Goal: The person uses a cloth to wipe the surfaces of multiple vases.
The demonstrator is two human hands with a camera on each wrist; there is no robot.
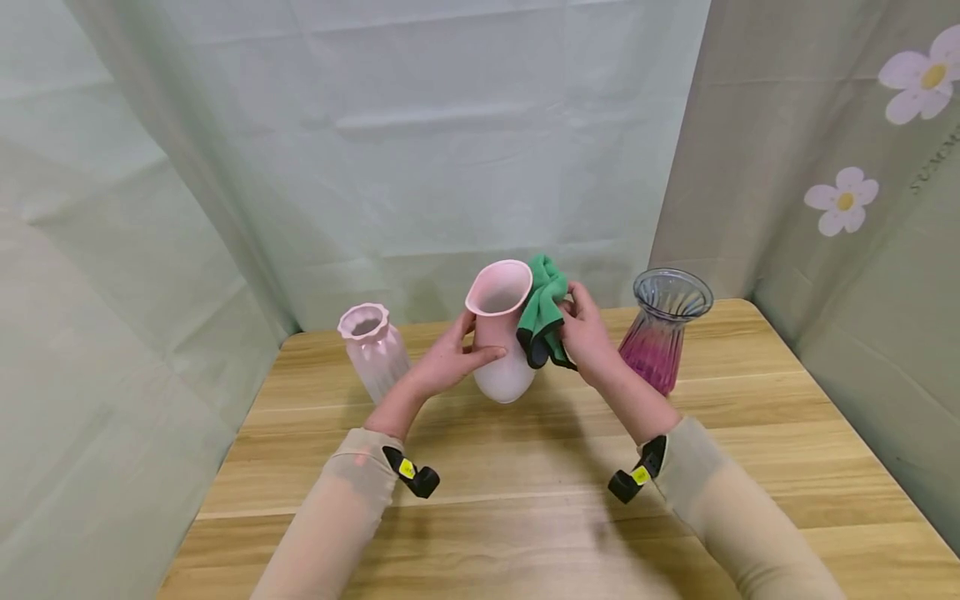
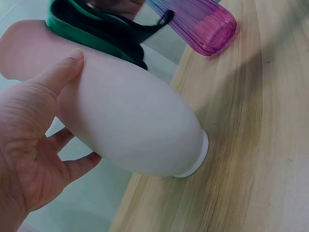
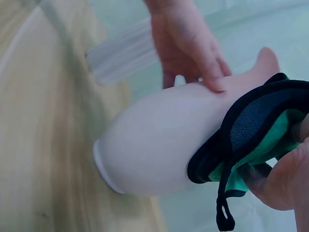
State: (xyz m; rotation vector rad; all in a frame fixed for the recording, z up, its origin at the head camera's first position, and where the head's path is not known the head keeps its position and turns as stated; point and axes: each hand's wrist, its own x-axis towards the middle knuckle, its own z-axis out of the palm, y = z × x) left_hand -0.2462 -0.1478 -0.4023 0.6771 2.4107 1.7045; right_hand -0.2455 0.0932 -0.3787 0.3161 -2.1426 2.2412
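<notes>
Sleeves [image 1: 330, 517] reach across a wooden desk [image 1: 517, 525]. Left hand [image 1: 442, 365] grips a pink-and-white vase [image 1: 506, 379] near the desk's far edge; right hand [image 1: 590, 337], fingers curled, pinches a green cloth [image 1: 546, 298] against it. Wrist views add the vase's white foot [image 2: 204, 150] and the cloth's black loop [image 3: 225, 223]; the head view shows its open mouth [image 1: 499, 293]. Fluted pink vase [image 1: 377, 357] stands toward the far left corner, purple glass vase [image 1: 655, 352] toward the far right.

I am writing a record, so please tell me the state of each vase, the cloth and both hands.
Middle vase: held, mouth uncovered
Green cloth: bunched, against the middle vase
Left vase: upright, mouth uncovered
Glass vase: upright, mouth uncovered
Left hand: gripping the middle vase
Right hand: holding the green cloth
</notes>
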